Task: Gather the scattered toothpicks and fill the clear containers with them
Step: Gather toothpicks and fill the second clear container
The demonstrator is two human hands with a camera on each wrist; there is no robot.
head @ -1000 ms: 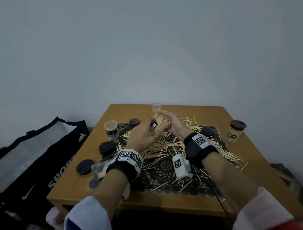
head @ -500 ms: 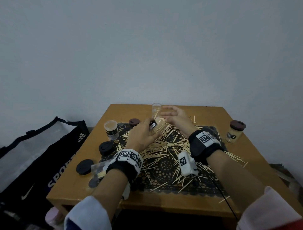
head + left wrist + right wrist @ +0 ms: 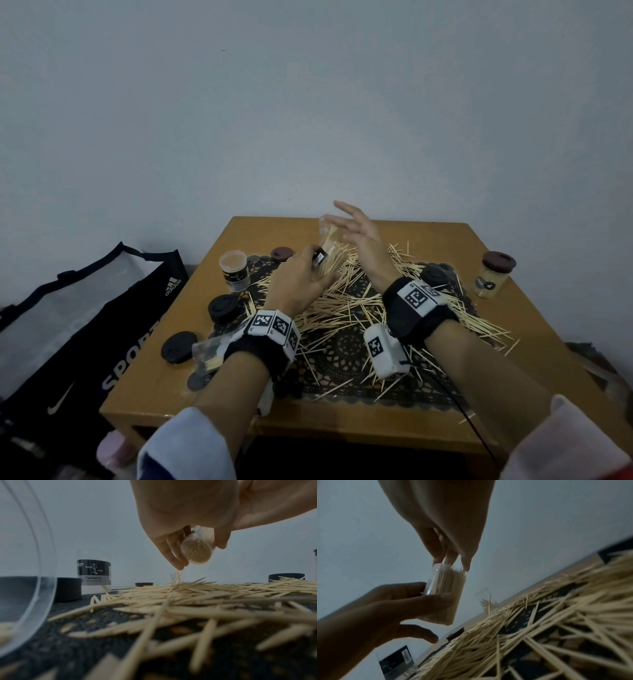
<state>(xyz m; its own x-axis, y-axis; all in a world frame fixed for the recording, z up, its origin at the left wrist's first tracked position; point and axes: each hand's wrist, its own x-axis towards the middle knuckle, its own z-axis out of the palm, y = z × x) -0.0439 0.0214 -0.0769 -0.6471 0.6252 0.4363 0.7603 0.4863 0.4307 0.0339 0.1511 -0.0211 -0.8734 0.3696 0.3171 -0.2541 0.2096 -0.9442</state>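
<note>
At far left I see a black bag (image 3: 85, 329) on the floor beside the table (image 3: 534, 387). On the table's left part lie two black lids (image 3: 223, 307), with an open labelled jar (image 3: 234, 270) standing behind them; its label reads "Toothpick" in the left wrist view. A clear tub (image 3: 207, 354) lies on its side just left of my left wrist, a few sticks inside.

My left hand (image 3: 297, 281) is raised over the mat (image 3: 342, 356). Its fingers and thumb are curled round a clear container (image 3: 443, 595), held tilted with the mouth up and away from me. The container is packed with toothpicks; the left wrist view shows their ends through its base.

The loose toothpicks (image 3: 346, 305) lie in a heap across the middle of the mat, spreading right. A second clear jar (image 3: 486, 600) stands at the far edge of the heap with a few sticks inside.

My right hand (image 3: 359, 236) is above the container mouth. Its fingers are straight and loosely spread, holding nothing; in the right wrist view the fingertips (image 3: 465, 563) sit at the rim, over the toothpick tips.

At far right a filled jar (image 3: 491, 281) with a brown lid stands on bare table.
</note>
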